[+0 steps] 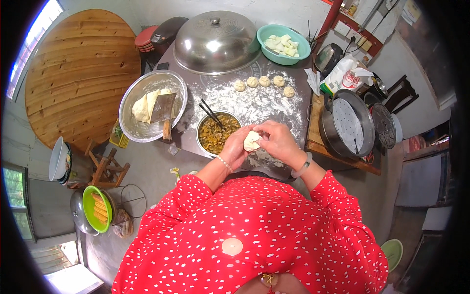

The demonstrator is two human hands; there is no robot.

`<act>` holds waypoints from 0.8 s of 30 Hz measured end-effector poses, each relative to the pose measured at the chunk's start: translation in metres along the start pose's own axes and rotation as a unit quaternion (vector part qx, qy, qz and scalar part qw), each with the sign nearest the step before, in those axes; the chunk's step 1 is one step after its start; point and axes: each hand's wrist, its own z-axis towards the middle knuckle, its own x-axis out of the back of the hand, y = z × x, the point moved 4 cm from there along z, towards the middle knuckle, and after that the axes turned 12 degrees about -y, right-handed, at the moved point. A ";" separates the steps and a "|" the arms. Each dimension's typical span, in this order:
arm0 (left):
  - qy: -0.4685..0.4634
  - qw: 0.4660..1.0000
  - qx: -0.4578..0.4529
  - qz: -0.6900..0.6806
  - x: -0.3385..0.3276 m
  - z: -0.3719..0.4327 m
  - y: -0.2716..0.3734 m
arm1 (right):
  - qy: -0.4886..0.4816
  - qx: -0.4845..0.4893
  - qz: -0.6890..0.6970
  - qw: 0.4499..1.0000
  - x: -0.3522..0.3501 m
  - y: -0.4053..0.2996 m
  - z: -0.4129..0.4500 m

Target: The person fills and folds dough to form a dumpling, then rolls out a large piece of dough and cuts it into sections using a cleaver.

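Above the near edge of the floured table, my left hand (233, 147) cradles a pleated, stuffed dough bun (252, 142). The fingers of my right hand (277, 139) pinch the dough at its right side. Close by on the left, a steel bowl of chopped filling (216, 137) has black chopsticks (212, 114) resting in it. Several shaped buns (264, 81) sit on the flour farther back. At the left, a large metal basin (126, 125) contains dough (142, 108) and a metal dough scraper with a wooden handle (163, 108).
A domed steel lid (216, 44) and a teal basin of cut pale vegetables (263, 35) stand at the back. To the right, a steamer pot with a perforated liner (347, 121) rests on a wooden stand (315, 132). A round wooden tabletop (82, 77) leans at the left.
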 end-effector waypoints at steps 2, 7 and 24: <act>-0.007 1.000 -0.003 0.010 -0.002 0.000 0.001 | 0.010 0.009 -0.001 1.000 -0.001 0.004 0.000; -0.031 0.998 0.010 0.045 0.009 0.005 -0.003 | 0.013 0.024 0.020 0.999 -0.004 0.011 -0.001; -0.042 0.998 -0.017 -0.032 0.010 0.004 -0.004 | 0.034 -0.096 0.156 0.982 -0.005 0.020 0.001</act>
